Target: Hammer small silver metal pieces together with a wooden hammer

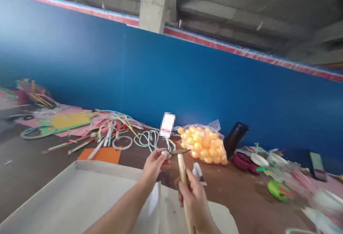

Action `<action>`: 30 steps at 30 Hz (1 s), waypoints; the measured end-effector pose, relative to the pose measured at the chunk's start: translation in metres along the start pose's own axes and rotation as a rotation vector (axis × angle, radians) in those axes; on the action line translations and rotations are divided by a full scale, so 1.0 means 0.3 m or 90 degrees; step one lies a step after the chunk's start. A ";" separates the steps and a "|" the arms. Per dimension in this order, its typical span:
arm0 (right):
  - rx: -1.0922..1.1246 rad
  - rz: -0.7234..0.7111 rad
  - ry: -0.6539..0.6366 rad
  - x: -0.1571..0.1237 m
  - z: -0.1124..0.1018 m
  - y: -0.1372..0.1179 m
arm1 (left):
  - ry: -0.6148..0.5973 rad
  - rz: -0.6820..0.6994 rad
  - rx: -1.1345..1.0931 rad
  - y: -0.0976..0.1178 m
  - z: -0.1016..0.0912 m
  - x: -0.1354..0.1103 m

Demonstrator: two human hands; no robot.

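My right hand (192,193) is wrapped round the pale wooden handle of a hammer (182,167), held upright over the table. The hammer's dark, narrow head tapers to a point on the right; its left end comes close to my left fingertips. Between the thumb and fingers of my left hand (154,164) is a small shiny silver piece (165,153), too small to name and partly covered. Whether the hammer head touches it I cannot tell. Below both hands lies a large white sheet (107,187) with a raised back edge.
A clear bag of orange balls (203,144) stands behind my hands, beside a leaning black bottle (235,137). Coloured cords and strips (115,130) and orange paper (107,155) lie left. Mixed craft items and a phone (318,166) lie right. A blue wall (166,76) rises behind.
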State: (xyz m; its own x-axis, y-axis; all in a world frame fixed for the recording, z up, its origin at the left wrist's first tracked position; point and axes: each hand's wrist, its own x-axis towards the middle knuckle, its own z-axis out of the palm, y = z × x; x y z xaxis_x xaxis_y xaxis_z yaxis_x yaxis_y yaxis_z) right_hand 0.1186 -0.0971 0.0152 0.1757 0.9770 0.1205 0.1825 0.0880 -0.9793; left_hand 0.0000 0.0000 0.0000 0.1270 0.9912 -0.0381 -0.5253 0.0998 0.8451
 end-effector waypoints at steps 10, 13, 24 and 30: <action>0.002 -0.001 0.004 0.000 0.000 -0.008 | 0.003 0.000 -0.003 -0.013 -0.001 0.011; -0.001 0.004 0.019 0.001 -0.003 -0.007 | 0.003 0.007 -0.002 -0.019 -0.003 0.015; 0.002 0.003 0.017 0.003 -0.006 -0.011 | 0.000 0.002 0.005 -0.021 -0.002 0.014; 0.004 -0.001 -0.005 -0.002 -0.001 -0.015 | 0.010 -0.001 0.002 -0.017 0.001 0.014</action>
State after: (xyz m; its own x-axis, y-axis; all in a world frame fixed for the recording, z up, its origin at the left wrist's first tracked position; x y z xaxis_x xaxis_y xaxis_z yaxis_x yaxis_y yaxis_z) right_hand 0.1179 -0.0981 0.0195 0.1672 0.9785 0.1212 0.1769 0.0911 -0.9800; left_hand 0.0036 0.0037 -0.0043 0.1141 0.9923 -0.0477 -0.5224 0.1007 0.8467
